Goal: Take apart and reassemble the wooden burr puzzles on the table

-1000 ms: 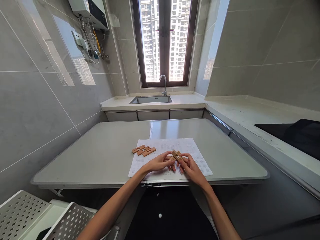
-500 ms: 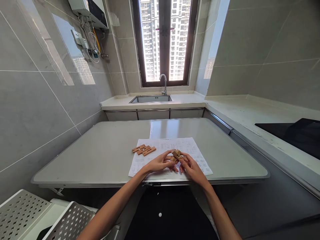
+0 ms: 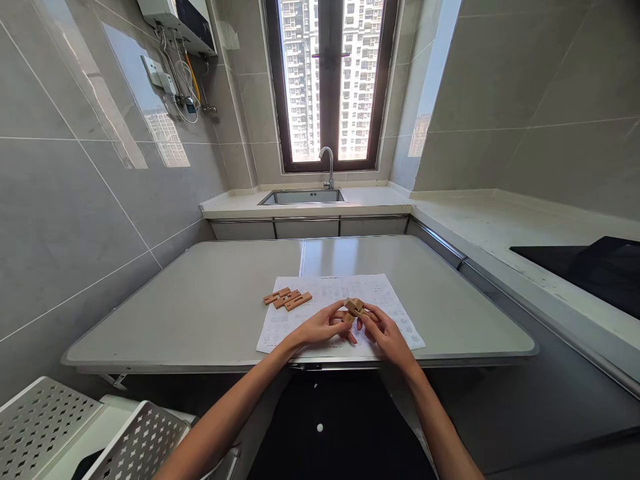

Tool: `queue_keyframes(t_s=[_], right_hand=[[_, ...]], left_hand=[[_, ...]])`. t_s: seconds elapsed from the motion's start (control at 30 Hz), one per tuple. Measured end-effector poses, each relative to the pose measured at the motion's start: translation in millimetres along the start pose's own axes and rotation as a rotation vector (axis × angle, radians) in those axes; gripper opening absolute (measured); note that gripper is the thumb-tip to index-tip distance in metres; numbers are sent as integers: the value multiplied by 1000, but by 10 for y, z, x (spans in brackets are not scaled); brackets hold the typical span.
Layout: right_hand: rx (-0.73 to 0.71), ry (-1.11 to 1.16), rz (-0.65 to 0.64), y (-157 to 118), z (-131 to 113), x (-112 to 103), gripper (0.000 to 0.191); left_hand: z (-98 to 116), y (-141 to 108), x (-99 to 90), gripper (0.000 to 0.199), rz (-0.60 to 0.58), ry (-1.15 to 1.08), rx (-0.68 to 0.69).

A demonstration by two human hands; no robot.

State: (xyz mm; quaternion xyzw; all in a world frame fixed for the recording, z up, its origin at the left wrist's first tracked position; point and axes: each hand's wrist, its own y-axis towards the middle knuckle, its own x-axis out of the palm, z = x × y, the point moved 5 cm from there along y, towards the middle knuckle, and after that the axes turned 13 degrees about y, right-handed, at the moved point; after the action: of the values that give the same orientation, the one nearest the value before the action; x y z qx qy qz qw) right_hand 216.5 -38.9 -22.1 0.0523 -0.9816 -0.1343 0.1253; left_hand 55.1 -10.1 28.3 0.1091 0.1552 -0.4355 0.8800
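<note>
1. Judging from how the pieces lie, the work looks part done: a wooden cluster (image 3: 355,306) is up in the hands, its blocks set across one another, while three slotted wooden pieces (image 3: 287,299) lie apart from it, not yet joined on. How many blocks the cluster contains, and whether they are locked or only resting together, I cannot tell, because the fingers cover much of it.

2. With twelve o'clock pointing away from the person toward the sink (image 3: 303,197), the cluster sits above the near half of the printed sheet (image 3: 325,292), between the two sets of fingertips.

3. The left hand (image 3: 323,327) is at the cluster's eight o'clock. Its fingers are bent and mostly closed, holding the cluster's left side, with the thumb on the near side.

4. The right hand (image 3: 387,337) is at the cluster's four o'clock. Its thumb and forefinger are drawn nearly together at the cluster's right edge and seem to pinch it; the exact contact is too small to make out.

5. The three slotted pieces lie side by side between nine and ten o'clock from the cluster, well clear of both hands. The leftmost reaches past the sheet's edge toward the bare table (image 3: 190,300); the other two rest on the paper.
</note>
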Motion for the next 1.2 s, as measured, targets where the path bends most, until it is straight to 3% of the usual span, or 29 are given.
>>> queue_keyframes(t_s=[0.23, 0.53, 0.8, 1.2], right_hand=[[-14, 28, 21, -11, -31, -3, 49], [25, -49, -42, -3, -32, 32, 52], [41, -55, -57, -31, -65, 49, 45], [71, -110, -18, -14, -41, 45, 50]], left_hand=[[-13, 19, 14, 51, 29, -18, 17], [-38, 53, -110, 48, 209, 119, -16], [-70, 47, -116, 48, 241, 225, -37], [-40, 36, -62, 48, 204, 218, 7]])
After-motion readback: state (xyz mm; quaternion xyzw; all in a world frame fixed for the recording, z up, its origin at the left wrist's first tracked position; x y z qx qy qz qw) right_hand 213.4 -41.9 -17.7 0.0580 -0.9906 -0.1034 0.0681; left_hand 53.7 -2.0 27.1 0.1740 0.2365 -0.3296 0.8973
